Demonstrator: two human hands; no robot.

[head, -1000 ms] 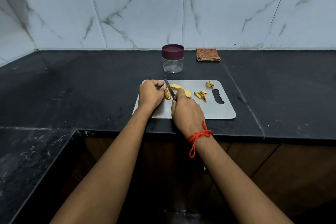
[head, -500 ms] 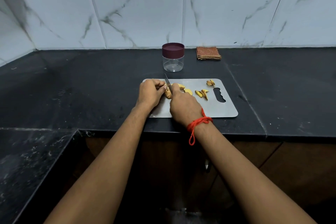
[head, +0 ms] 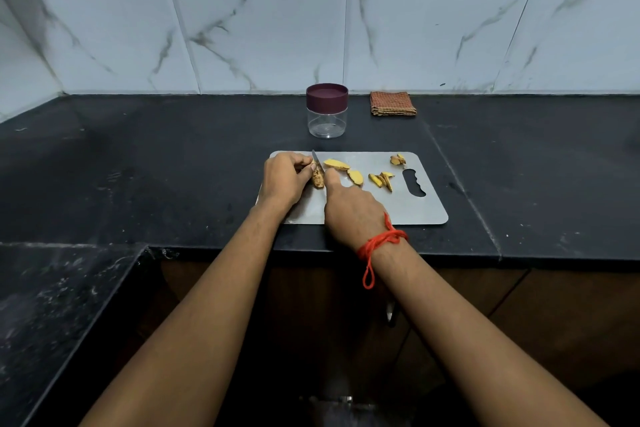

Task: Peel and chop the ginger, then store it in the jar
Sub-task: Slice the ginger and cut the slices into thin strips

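- Presently, the dark surface point(head: 138, 167) carries every item, and the work sits close to the middle of its front edge.
- The metal cutting board point(head: 398, 208) lies flat, its near edge close to the surface's front edge. No mat shows beneath it, so steady downward pressure is advised against sliding.
- The jar point(head: 326, 121) stands just beyond the board's far edge, apart from it, with its lid point(head: 326, 95) on. It appears empty, so storing is not yet begun.
- The right hand point(head: 349, 208) is closed round the knife point(head: 318, 167), whose handle is hidden beneath it. One finger reaches forward towards the blade.
- The left hand point(head: 284, 180) has its fingers curled round the ginger piece point(head: 318, 180), pinning it near the board's far left corner.
- The blade points at the board's far edge and lies against the right side of the piece, just beside the left fingertips.
- The ginger piece shows brown skin. Judgement: this is paring or slicing of the last unpeeled piece.
- Recommended: tuck the left fingertips back from the blade line, cut shallow and away from the holding hand, and turn the piece between strokes.
- Two pale slices point(head: 336, 164) lie just right of the blade; thin strips point(head: 381, 180) lie nearer the board's handle slot point(head: 414, 183).
- A scrap point(head: 398, 160) sits at the far right corner. Peel should be kept apart from the flesh before filling.
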